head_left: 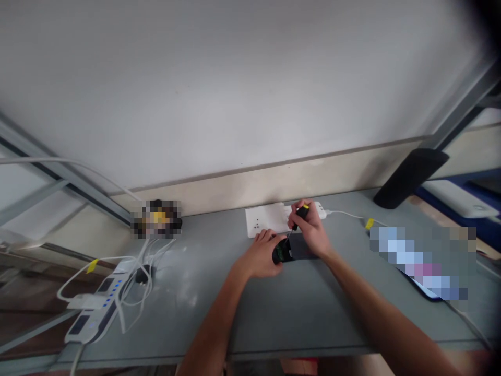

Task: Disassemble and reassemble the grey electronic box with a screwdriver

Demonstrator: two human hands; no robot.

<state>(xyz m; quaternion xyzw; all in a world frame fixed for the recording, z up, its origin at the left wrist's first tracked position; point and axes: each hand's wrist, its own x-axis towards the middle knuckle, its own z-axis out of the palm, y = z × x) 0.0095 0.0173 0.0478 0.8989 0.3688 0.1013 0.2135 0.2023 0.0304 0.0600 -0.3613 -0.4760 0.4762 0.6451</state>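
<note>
My right hand (311, 227) grips a screwdriver (301, 215) with a black handle and a yellow end. Its thin shaft slants down to the left, and the tip meets a dark, flat device (307, 248) lying on the table. A green circuit board (280, 253) shows at the device's left end. My left hand (263, 256) holds that end, thumb at the near edge and fingers bent over the far side. Just behind both hands lies a white flat piece (266, 215) with several small dark spots, which I cannot make out as screws or holes.
To the left, a white power strip (96, 308) with blue lights lies among looped white cables (135, 292). A blurred-out object (158, 218) stands behind it. On the right are a blurred-out phone-like screen (422, 269), a black cylinder (409, 177) and a white cable (348, 213).
</note>
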